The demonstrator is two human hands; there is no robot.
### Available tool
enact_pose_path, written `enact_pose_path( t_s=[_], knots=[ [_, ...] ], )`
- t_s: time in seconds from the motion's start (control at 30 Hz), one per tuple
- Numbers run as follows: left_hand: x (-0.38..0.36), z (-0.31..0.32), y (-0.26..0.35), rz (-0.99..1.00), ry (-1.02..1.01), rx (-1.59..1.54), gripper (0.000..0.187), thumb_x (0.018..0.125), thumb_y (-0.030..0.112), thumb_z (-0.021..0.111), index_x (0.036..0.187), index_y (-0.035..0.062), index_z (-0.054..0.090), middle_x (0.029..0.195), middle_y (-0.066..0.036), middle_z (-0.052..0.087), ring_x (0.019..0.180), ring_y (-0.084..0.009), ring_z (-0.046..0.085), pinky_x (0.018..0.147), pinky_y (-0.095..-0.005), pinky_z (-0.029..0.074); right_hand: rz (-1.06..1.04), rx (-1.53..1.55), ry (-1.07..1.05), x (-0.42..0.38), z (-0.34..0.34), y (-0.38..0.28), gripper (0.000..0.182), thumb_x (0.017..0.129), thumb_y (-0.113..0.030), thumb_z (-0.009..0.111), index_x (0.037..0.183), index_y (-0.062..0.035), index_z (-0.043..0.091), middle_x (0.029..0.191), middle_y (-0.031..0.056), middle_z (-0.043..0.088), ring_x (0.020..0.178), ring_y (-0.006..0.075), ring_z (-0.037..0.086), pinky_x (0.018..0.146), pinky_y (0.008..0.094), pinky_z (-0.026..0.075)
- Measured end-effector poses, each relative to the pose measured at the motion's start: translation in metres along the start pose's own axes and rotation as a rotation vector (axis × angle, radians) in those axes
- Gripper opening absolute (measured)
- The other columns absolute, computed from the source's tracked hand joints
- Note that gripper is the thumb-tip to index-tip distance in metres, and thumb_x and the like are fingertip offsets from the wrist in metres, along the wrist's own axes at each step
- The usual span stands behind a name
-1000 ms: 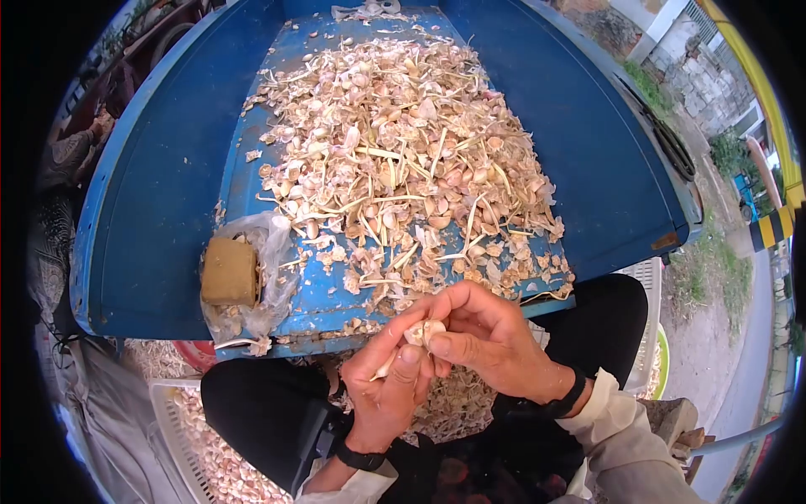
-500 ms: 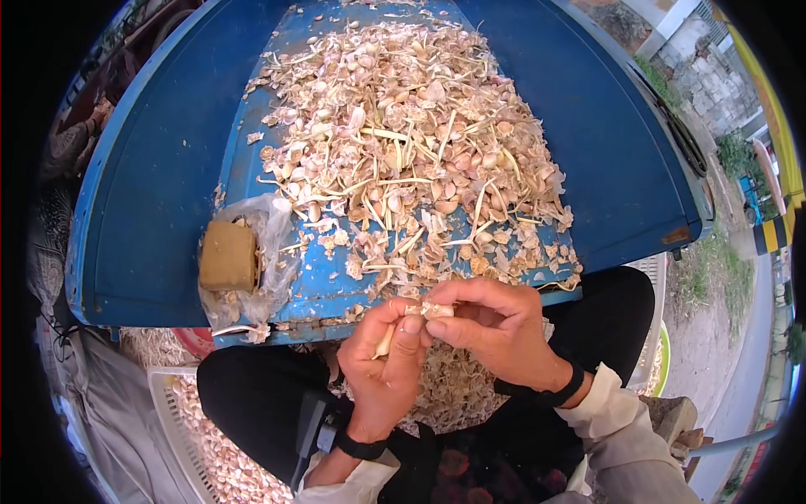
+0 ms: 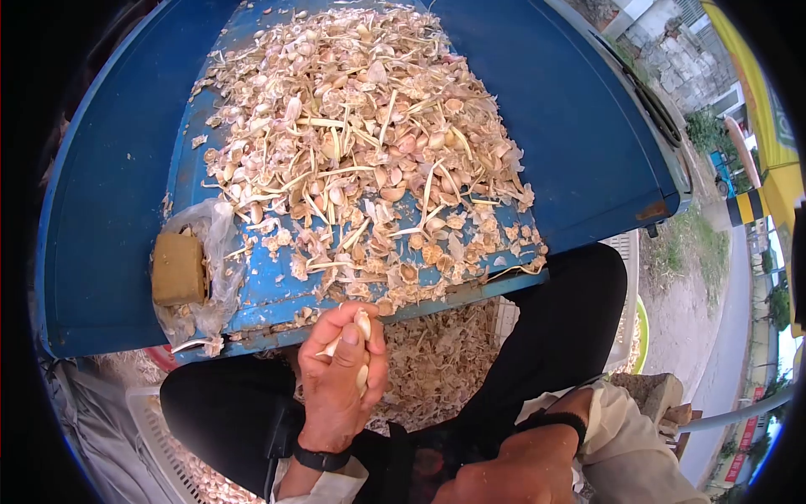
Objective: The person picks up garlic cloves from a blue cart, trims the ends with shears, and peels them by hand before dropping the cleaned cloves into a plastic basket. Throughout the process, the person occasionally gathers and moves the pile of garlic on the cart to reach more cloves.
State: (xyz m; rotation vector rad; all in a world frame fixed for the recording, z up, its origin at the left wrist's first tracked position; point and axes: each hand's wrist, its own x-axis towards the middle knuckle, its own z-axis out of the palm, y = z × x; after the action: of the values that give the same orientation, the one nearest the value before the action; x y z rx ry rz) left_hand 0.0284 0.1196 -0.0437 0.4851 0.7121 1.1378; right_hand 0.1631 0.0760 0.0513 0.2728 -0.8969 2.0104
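My left hand [image 3: 342, 370] is closed around several peeled-looking garlic cloves [image 3: 362, 323], just off the front edge of the blue truck bed [image 3: 285, 290]. One clove pokes up between thumb and forefinger, and others show in the palm. Low in the view, near my lap, is my right hand [image 3: 516, 470]; its back faces me and its fingers are hidden or cut off by the frame. A heap of garlic cloves, dry skins and stems [image 3: 361, 126] covers the middle of the blue bed.
A tan block [image 3: 178, 269] sits on a clear plastic bag [image 3: 220, 252] at the bed's left corner. A white crate [image 3: 151, 420] of cloves stands at lower left. Husks [image 3: 437, 361] lie between my knees. A green-rimmed basin [image 3: 642, 332] is beside my right leg.
My right hand has left my left hand and dropped toward my lap. The left hand has turned, with cloves still in it. The view has swung, shifting the bed leftward.
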Motion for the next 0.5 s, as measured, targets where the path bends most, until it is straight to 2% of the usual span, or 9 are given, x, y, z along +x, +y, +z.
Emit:
enact_pose_path(
  t_s=[0.13, 0.23, 0.27, 0.3, 0.37, 0.4, 0.43, 0.47, 0.5],
  knots=[
    [0.001, 0.004, -0.004, -0.037, 0.010, -0.068, 0.025, 0.101, 0.024, 0.049, 0.116, 0.0037, 0.053, 0.082, -0.004, 0.049, 0.050, -0.0040, 0.039, 0.032, -0.0141, 0.026, -0.105, 0.068, 0.041, -0.001, 0.004, 0.012, 0.010, 0.088, -0.003, 0.067, 0.095, 0.0037, 0.070, 0.091, 0.0191, 0.068, 0.078, 0.0322, 0.066, 0.064, 0.0372, 0.052],
    [0.001, 0.005, -0.005, -0.069, -0.011, -0.113, 0.027, 0.102, 0.023, 0.048, 0.119, 0.0038, 0.052, 0.081, -0.003, 0.047, 0.050, -0.0042, 0.039, 0.033, -0.0142, 0.027, -0.213, 0.020, 0.060, -0.005, 0.006, 0.022, 0.011, 0.090, -0.004, 0.065, 0.096, 0.0043, 0.070, 0.089, 0.0176, 0.068, 0.077, 0.0320, 0.066, 0.066, 0.0380, 0.052],
    [0.002, 0.004, -0.003, -0.073, -0.020, -0.127, 0.027, 0.102, 0.024, 0.048, 0.120, 0.0038, 0.051, 0.081, -0.003, 0.047, 0.050, -0.0043, 0.039, 0.033, -0.0143, 0.028, -0.329, -0.083, 0.032, -0.006, 0.003, 0.027, 0.012, 0.091, -0.003, 0.063, 0.097, 0.0059, 0.069, 0.088, 0.0177, 0.067, 0.075, 0.0308, 0.066, 0.063, 0.0368, 0.053],
    [0.000, 0.003, -0.001, -0.100, -0.026, -0.175, 0.025, 0.100, 0.024, 0.051, 0.114, 0.0032, 0.051, 0.081, -0.003, 0.046, 0.051, -0.0050, 0.039, 0.032, -0.0146, 0.029, -0.450, -0.179, 0.000, -0.006, 0.000, 0.032, 0.013, 0.091, -0.002, 0.062, 0.098, 0.0074, 0.069, 0.086, 0.0178, 0.066, 0.073, 0.0296, 0.066, 0.060, 0.0356, 0.053],
    [-0.007, 0.001, 0.007, -0.093, -0.060, -0.204, 0.029, 0.100, 0.027, 0.053, 0.113, 0.0010, 0.052, 0.078, -0.003, 0.047, 0.050, -0.0058, 0.040, 0.034, -0.0159, 0.028, 0.070, -0.374, -0.414, -0.001, -0.060, -0.038, 0.013, 0.076, 0.005, 0.075, 0.083, 0.0087, 0.064, 0.073, 0.0206, 0.065, 0.066, 0.0332, 0.066, 0.058, 0.0382, 0.054],
    [-0.011, 0.000, 0.012, -0.087, -0.105, -0.244, 0.033, 0.099, 0.029, 0.054, 0.112, -0.0011, 0.053, 0.074, -0.003, 0.047, 0.050, -0.0066, 0.041, 0.035, -0.0172, 0.028, 0.048, -0.512, -0.178, 0.004, -0.061, -0.046, 0.012, 0.076, 0.004, 0.075, 0.081, 0.0072, 0.063, 0.068, 0.0182, 0.062, 0.062, 0.0309, 0.063, 0.055, 0.0375, 0.052],
    [-0.019, 0.002, 0.018, -0.056, -0.216, -0.233, 0.034, 0.096, 0.030, 0.059, 0.104, -0.0036, 0.055, 0.069, -0.005, 0.048, 0.048, -0.0086, 0.043, 0.036, -0.0200, 0.030, 0.022, -0.640, 0.068, 0.008, -0.060, -0.051, 0.012, 0.077, 0.003, 0.074, 0.079, 0.0057, 0.063, 0.063, 0.0157, 0.059, 0.057, 0.0287, 0.060, 0.052, 0.0367, 0.050],
    [-0.031, 0.008, 0.028, -0.034, -0.314, -0.164, 0.036, 0.093, 0.030, 0.064, 0.100, -0.0051, 0.058, 0.067, -0.006, 0.050, 0.046, -0.0091, 0.043, 0.037, -0.0226, 0.032, 0.031, -0.622, 0.276, -0.004, -0.079, -0.053, 0.013, 0.079, 0.001, 0.073, 0.086, 0.0024, 0.061, 0.072, 0.0136, 0.054, 0.059, 0.0228, 0.057, 0.048, 0.0329, 0.046],
    [-0.039, 0.013, 0.034, -0.007, -0.436, -0.127, 0.033, 0.090, 0.024, 0.068, 0.084, -0.0064, 0.058, 0.068, -0.013, 0.056, 0.046, -0.0150, 0.050, 0.034, -0.0259, 0.036, 0.063, -0.510, 0.487, -0.013, -0.092, -0.062, 0.016, 0.082, -0.002, 0.070, 0.095, -0.0002, 0.060, 0.081, 0.0110, 0.050, 0.062, 0.0191, 0.055, 0.046, 0.0276, 0.044]
  ],
)
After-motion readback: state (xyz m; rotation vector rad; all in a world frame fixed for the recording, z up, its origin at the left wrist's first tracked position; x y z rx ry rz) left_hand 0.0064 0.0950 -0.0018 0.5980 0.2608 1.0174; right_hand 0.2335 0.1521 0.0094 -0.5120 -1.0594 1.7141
